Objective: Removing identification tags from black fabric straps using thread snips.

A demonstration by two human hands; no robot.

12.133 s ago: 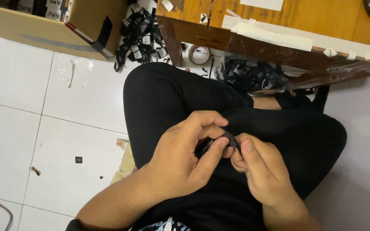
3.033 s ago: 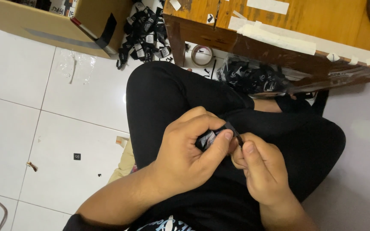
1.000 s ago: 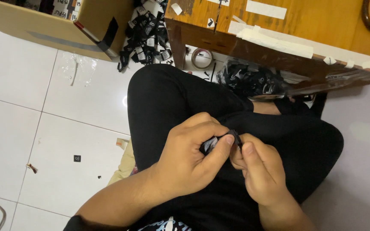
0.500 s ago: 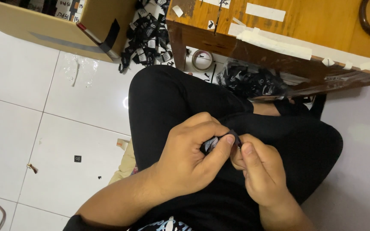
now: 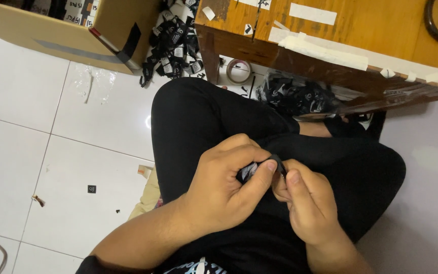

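Over the lap, left hand [image 5: 224,190] and right hand [image 5: 307,205] both pinched shut on small black part [image 5: 278,163], mid-fitting; next likely needed a firm press.

You had even, soft indoor light; the white floor tiles [image 5: 77,132] carried a small glare spot beside the knee; the black trousers [image 5: 219,116] swallowed nearly all detail; shade pooled under the wooden table [image 5: 361,30]; focus was fairly sharp, with slight softness at the edges.

One head camera looks steeply down, close over the lap.
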